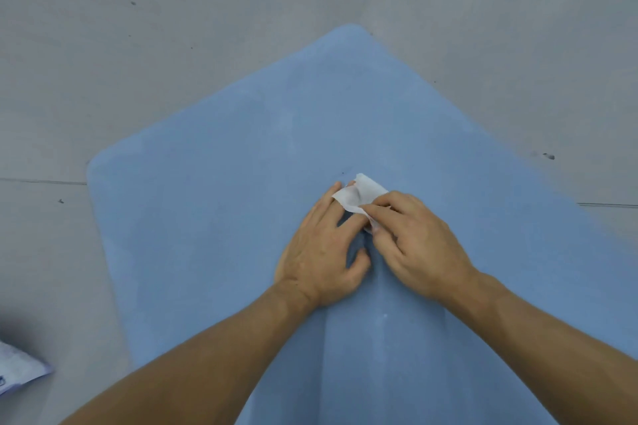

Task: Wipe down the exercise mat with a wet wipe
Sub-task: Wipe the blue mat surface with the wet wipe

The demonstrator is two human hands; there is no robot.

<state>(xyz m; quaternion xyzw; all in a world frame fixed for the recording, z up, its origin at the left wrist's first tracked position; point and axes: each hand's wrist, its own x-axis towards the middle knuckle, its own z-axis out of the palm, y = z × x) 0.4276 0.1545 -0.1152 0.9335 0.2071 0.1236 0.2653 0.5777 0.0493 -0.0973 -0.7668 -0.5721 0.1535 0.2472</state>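
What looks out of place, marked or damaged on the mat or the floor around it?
Nothing is spilled or torn. The blue mat shows a faint crease in its near half; the grey floor has small dark specks.

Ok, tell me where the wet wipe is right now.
In the head view, the wet wipe sits mid-frame over the blue exercise mat, draped over fingers of the left hand and pinched by the right hand.
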